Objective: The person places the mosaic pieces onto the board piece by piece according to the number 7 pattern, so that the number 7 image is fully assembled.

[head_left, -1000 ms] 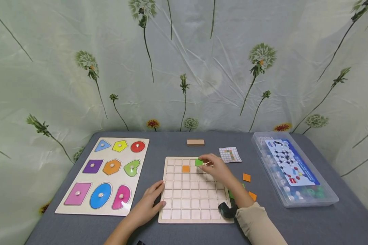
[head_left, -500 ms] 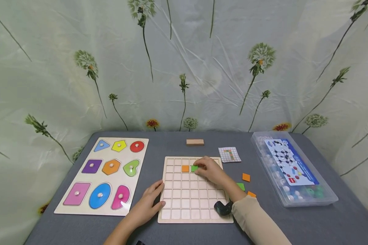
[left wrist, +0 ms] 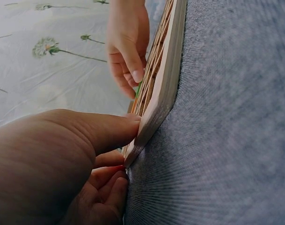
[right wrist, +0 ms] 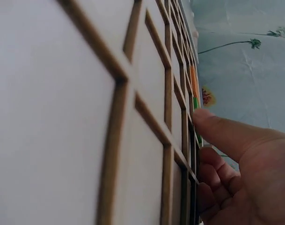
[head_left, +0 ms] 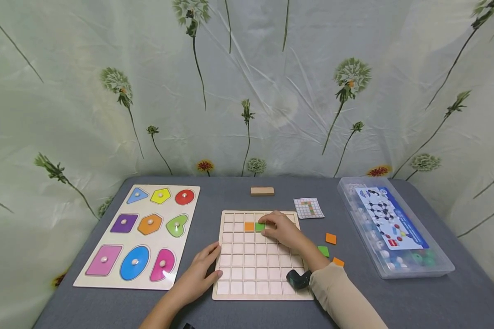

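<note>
A wooden grid board lies on the table, an orange tile in its second row from the back. Just right of that tile is a green tile, its right side covered by the right hand, which pinches it with thumb and fingertips. In the right wrist view the thumb of the right hand touches the green tile. With its fingers extended, the left hand touches the board's left edge. The left wrist view shows the left hand's thumb against the board's edge.
A shape puzzle lies to the left, and a wooden block and pattern card behind the board. Loose orange and green tiles lie right of it. Farther right is a clear plastic box.
The right hand has brought the green tile from the back row forward and slightly left, beside the orange tile. The left hand has stayed at the board's edge.
</note>
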The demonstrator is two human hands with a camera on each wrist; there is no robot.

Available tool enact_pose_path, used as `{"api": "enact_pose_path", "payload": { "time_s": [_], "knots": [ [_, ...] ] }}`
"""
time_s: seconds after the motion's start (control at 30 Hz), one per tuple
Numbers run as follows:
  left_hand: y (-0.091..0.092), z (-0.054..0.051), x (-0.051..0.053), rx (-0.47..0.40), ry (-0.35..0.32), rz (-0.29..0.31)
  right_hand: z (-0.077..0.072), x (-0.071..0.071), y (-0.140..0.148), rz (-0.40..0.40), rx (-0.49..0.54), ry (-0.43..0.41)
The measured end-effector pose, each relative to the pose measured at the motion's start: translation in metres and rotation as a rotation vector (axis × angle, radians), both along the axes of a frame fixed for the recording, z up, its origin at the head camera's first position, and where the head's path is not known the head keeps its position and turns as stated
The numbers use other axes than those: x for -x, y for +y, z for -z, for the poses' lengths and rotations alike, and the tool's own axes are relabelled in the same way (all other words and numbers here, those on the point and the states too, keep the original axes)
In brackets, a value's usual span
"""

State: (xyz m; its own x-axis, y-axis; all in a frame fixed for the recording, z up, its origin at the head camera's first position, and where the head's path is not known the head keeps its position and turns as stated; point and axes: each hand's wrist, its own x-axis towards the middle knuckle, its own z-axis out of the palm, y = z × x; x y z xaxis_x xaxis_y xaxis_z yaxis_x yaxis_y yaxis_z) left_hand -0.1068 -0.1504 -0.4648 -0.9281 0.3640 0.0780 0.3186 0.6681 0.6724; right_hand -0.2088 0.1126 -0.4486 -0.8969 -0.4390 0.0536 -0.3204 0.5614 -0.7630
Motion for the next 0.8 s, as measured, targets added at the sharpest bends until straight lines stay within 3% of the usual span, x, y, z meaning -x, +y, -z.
{"api": "enact_pose_path", "payload": {
  "time_s": [0.27, 0.4, 0.57, 0.8],
  "knots": [
    [0.0, 0.001, -0.001, -0.002, -0.003, 0.004, -0.011, -0.005, 0.01, -0.019, 0.089, -0.075],
    [-0.001, 0.001, -0.001, -0.005, -0.007, 0.005, -0.024, -0.011, 0.022, -0.029, 0.113, -0.033],
    [-0.001, 0.001, 0.0, -0.005, -0.009, 0.003, -0.037, -0.022, 0.045, 0.025, 0.065, 0.057],
    [0.0, 0.001, 0.0, -0.011, -0.015, 0.009, -0.026, -0.038, 0.093, 0.135, 0.007, 0.105]
  ]
}}
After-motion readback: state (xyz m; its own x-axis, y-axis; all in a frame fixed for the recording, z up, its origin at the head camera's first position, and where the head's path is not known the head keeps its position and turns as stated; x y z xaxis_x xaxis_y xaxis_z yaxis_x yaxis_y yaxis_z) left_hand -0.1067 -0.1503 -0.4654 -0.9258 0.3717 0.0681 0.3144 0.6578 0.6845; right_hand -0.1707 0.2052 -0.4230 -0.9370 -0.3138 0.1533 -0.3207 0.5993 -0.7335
